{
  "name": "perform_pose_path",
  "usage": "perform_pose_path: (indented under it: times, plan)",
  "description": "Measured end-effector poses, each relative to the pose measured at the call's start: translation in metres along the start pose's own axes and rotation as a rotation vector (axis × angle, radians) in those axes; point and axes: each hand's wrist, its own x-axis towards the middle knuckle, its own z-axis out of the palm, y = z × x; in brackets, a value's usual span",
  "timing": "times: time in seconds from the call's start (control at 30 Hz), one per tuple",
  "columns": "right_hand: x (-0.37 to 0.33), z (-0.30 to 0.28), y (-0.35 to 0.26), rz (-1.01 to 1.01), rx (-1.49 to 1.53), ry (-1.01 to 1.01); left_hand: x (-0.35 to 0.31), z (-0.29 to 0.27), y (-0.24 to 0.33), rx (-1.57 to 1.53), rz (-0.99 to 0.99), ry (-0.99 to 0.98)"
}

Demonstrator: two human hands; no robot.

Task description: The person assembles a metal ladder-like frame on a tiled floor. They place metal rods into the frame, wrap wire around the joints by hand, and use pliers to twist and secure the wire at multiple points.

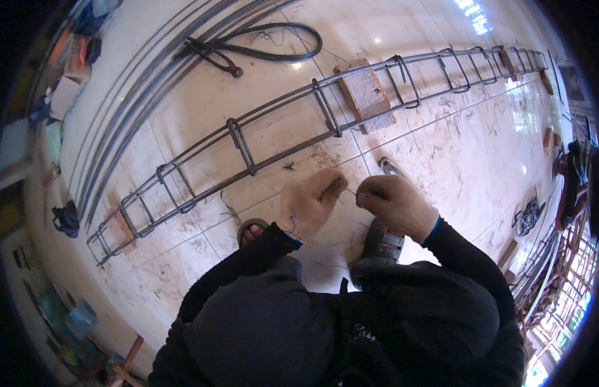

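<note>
Down on the tiled floor [441, 155], seen from above, a person crouches with both gloved hands before the knees. Far left, a dark bundle [67, 218] lies near the end of a long rebar cage [248, 151], which runs across the floor from lower left to upper right and rests on a wooden block [366, 93]. Above it lies a looped coil of dark wire [261, 45] beside loose straight bars [138, 97]. The left hand [310, 202] sits just below the cage, fingers curled narrow with the fingertips pinched on a thin tie wire [351, 189]. That wire spans the small gap to the right hand [395, 203], closed into a fist around its other end. Pliers [388, 168] lie on the tiles just above the right hand. Sandalled feet show beneath both hands.
</note>
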Motion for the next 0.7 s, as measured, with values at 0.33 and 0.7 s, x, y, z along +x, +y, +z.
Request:
perform_pose_path:
  times: [0.33, 0.7]
  plan:
    - [0.006, -0.012, 0.012, 0.154, 0.828, -0.081, 0.009, 0.023, -0.006, -0.492, -0.218, 0.029]
    - [0.010, 0.036, 0.024, 0.084, 0.602, -0.186, 0.026, 0.017, -0.001, -1.216, -0.610, 0.117]
